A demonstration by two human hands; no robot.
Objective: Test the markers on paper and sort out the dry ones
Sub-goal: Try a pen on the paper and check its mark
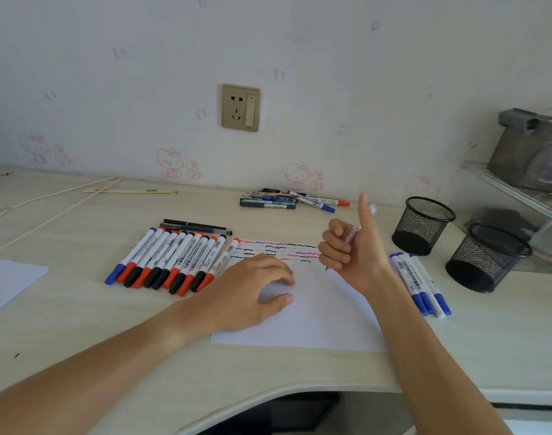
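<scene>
Pale desk (80, 324) under a kitten-patterned wall carries everything. At left I count eleven capped markers (171, 262) in a tidy row, probably tested. My left hand (252, 287) rests with loosely bent fingers on the paper (315, 315) to steady it. My right hand (353, 246) grips a pale pen (351, 235), tip down. Four blue markers (422, 284) wait beside two mesh cups (423, 224).

A white paper sheet (312, 315) lies flat, its top edge covered in coloured squiggles. Capped white-barrelled markers (171, 262) lie in a row left of it. Blue-capped white markers (422, 284) lie to its right.
</scene>
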